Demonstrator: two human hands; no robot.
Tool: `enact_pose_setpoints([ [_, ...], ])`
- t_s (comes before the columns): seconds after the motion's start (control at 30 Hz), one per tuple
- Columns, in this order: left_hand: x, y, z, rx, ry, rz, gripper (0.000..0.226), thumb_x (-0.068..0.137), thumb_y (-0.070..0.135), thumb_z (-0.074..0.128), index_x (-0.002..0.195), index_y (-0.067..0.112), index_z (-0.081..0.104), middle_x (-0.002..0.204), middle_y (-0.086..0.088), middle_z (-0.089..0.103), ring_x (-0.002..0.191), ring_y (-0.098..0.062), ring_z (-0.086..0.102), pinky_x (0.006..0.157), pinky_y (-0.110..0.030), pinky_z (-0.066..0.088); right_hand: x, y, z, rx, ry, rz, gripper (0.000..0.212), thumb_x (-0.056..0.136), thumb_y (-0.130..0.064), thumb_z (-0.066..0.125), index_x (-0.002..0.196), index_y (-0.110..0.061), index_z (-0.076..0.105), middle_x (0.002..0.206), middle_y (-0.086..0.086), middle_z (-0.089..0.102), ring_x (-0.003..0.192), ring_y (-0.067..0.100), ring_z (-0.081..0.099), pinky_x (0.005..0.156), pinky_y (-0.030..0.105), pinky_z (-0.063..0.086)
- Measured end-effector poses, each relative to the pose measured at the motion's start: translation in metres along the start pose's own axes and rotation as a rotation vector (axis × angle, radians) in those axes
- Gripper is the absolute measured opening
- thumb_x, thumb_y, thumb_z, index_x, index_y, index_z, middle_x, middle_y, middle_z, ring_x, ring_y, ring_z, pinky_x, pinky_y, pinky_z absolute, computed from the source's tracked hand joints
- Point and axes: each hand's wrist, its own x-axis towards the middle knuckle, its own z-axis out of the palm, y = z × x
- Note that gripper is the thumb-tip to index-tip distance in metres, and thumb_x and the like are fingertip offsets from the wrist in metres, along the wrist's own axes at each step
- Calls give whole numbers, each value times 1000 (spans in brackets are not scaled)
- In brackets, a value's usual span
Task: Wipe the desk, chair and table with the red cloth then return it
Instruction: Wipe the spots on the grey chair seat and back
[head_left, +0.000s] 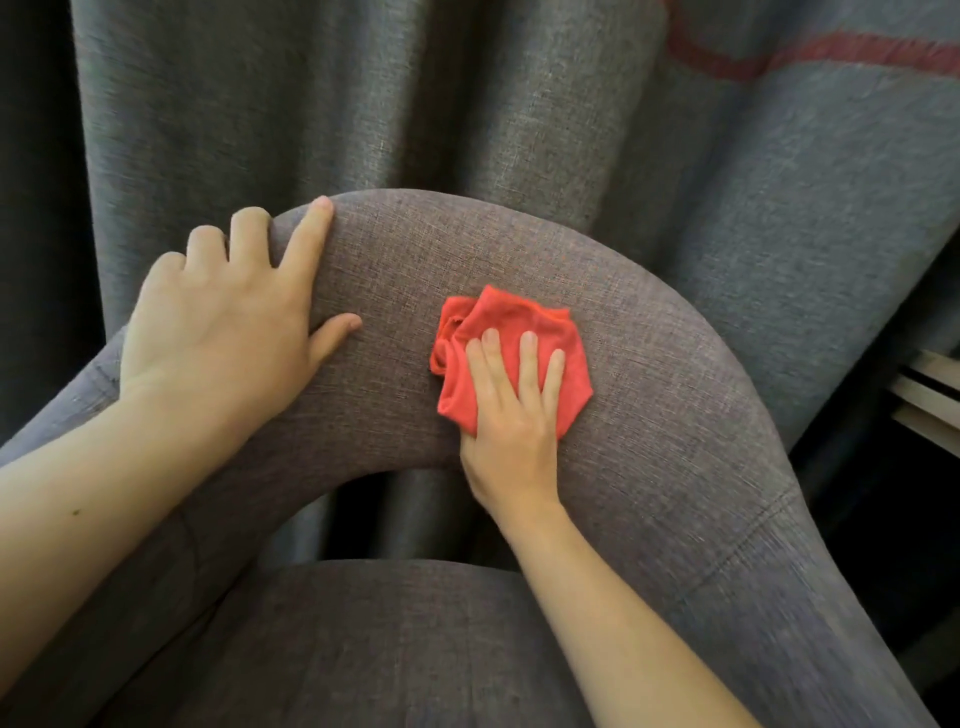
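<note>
The grey-brown fabric chair (649, 395) fills the lower view, its curved backrest arching across the middle and its seat (395, 644) below. The crumpled red cloth (519, 322) lies on the inner face of the backrest. My right hand (511, 415) presses flat on the cloth, fingers spread over it. My left hand (228, 317) grips the top edge of the backrest at the left, fingers curled over the rim and thumb on the front face. The desk and table are out of view.
A grey curtain (467, 104) with a red stripe (810, 54) at the upper right hangs in folds right behind the chair. Pale slats (930, 400) of some furniture show at the right edge beside a dark gap.
</note>
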Motion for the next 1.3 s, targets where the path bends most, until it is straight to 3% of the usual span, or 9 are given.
enact_pose_setpoints([
  [0.13, 0, 1, -1, -10, -11, -12, 85, 87, 53, 60, 154, 11, 29, 120, -36, 50, 89, -50, 55, 63, -52, 43, -39, -10, 3, 47, -91, -54, 63, 72, -4, 71, 135, -2, 61, 144, 13, 59, 137, 48, 43, 112, 69, 28],
  [0.23, -1, 2, -2, -7, -18, -9, 85, 88, 52, 61, 154, 10, 30, 119, -37, 49, 88, -50, 54, 63, -52, 41, -53, -21, -15, 288, -170, 23, 53, 80, -10, 64, 133, -14, 63, 138, 6, 65, 134, 35, 53, 118, 50, 28],
  [0.3, -2, 2, -3, 6, -20, -10, 85, 88, 53, 60, 155, 10, 29, 118, -37, 50, 87, -49, 54, 62, -52, 40, -53, -25, -35, 613, -144, 366, 35, 95, -31, 53, 127, -32, 66, 129, -4, 71, 123, 16, 63, 110, 36, 41],
  [0.43, -2, 2, -2, 20, -19, -5, 84, 89, 53, 59, 154, 10, 30, 115, -36, 50, 85, -48, 53, 59, -49, 36, -9, -7, -76, 1300, 35, 1267, 39, 98, -42, 58, 87, -7, 71, 83, 6, 81, 83, 23, 76, 87, 56, 59],
  [0.57, -2, 2, -2, 24, -23, -2, 84, 89, 54, 59, 154, 9, 29, 116, -36, 50, 85, -47, 53, 59, -45, 29, 52, 18, -118, 1108, 397, 962, 34, 95, -45, 56, 81, -17, 68, 66, -21, 75, 68, -3, 72, 75, 32, 57],
  [0.7, -3, 1, -2, 33, -26, -2, 85, 89, 55, 57, 155, 10, 28, 117, -36, 49, 85, -46, 53, 60, -44, 26, 78, 18, -106, 566, 334, 550, 38, 97, -47, 46, 120, -25, 68, 78, -23, 71, 79, -18, 63, 78, 3, 46],
  [0.87, -3, 1, -4, 43, -34, -4, 84, 91, 56, 55, 156, 11, 26, 118, -35, 49, 86, -45, 53, 60, -44, 27, 55, 5, -32, 105, 10, 133, 52, 89, -6, 63, 138, 7, 52, 142, 26, 55, 135, 45, 46, 120, 53, 25],
  [1.2, -3, 2, -5, 52, -39, -6, 85, 91, 57, 54, 157, 12, 23, 121, -35, 49, 89, -46, 53, 62, -44, 27, -53, -9, 7, 312, -80, -52, 66, 70, 12, 68, 135, 4, 58, 144, 18, 55, 139, 33, 44, 121, 45, 25],
  [1.3, -3, 2, -6, 62, -43, 2, 85, 91, 56, 54, 157, 12, 23, 121, -34, 49, 89, -45, 54, 62, -43, 28, -77, -21, -6, 630, -244, 210, 46, 90, 0, 64, 133, -16, 64, 142, -4, 57, 138, 11, 47, 118, 32, 31],
])
